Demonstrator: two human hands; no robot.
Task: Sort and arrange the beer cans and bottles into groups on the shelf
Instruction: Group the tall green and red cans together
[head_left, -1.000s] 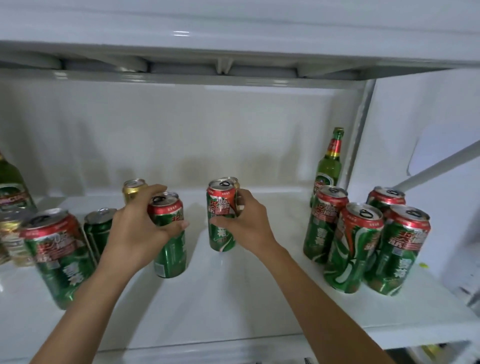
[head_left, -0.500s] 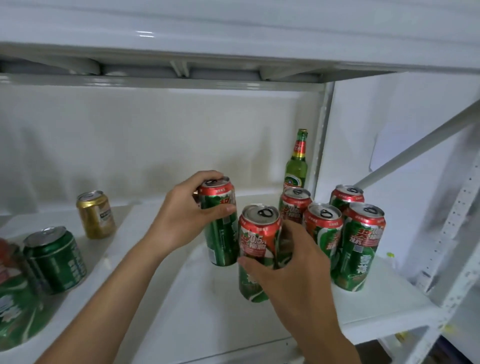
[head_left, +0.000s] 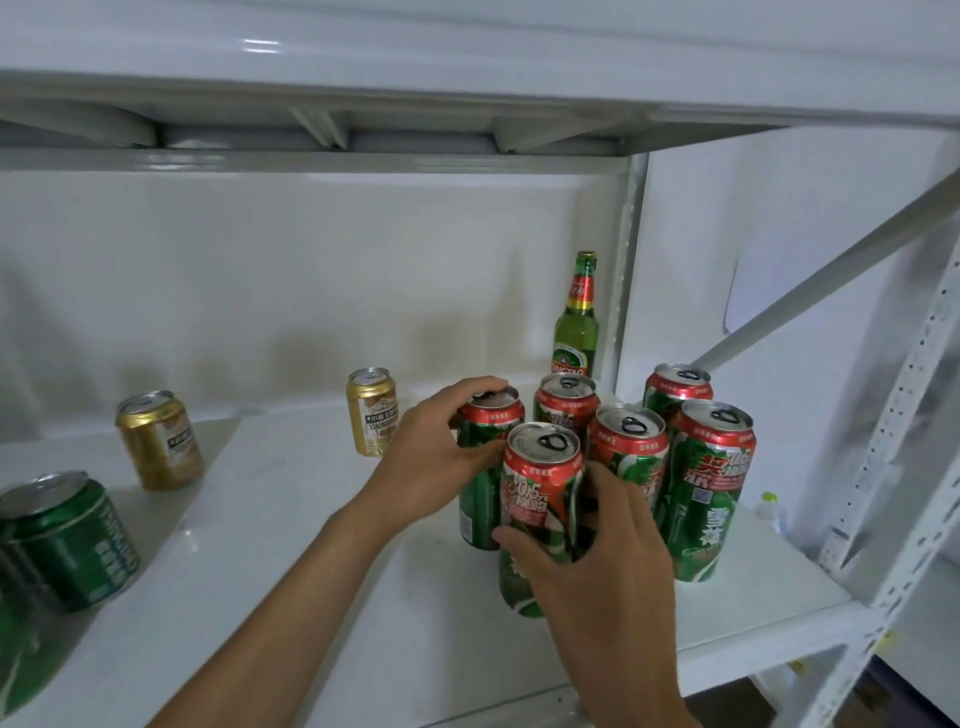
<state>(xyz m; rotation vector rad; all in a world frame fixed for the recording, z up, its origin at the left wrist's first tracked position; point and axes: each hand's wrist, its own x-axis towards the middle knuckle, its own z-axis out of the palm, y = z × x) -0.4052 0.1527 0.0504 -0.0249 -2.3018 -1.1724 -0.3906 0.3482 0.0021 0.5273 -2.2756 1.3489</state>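
White metal shelving fills the view, with a white shelf (head_left: 291, 519) carrying the drinks and another shelf board close overhead; at the right end a cluster of tall red-and-green cans stands upright, four of them untouched: one at the back (head_left: 566, 410), one at the back right (head_left: 675, 389), one in the middle (head_left: 631, 457) and one at the front right (head_left: 709, 488); the left hand (head_left: 436, 457) is wrapped around a tall can (head_left: 483, 499) at the cluster's left side, fingers curled over its rim; the right hand (head_left: 597, 551) grips the front can (head_left: 540, 493) around its lower body, thumb on the near side (whether its base touches the shelf is hidden); these two cans sit just beside each other; a green bottle (head_left: 576, 327) stands upright behind the cluster by the corner post; further left are two short gold cans, one near the hands (head_left: 371, 410) and one well apart (head_left: 158, 439), and a short green can (head_left: 67, 540) at the left edge
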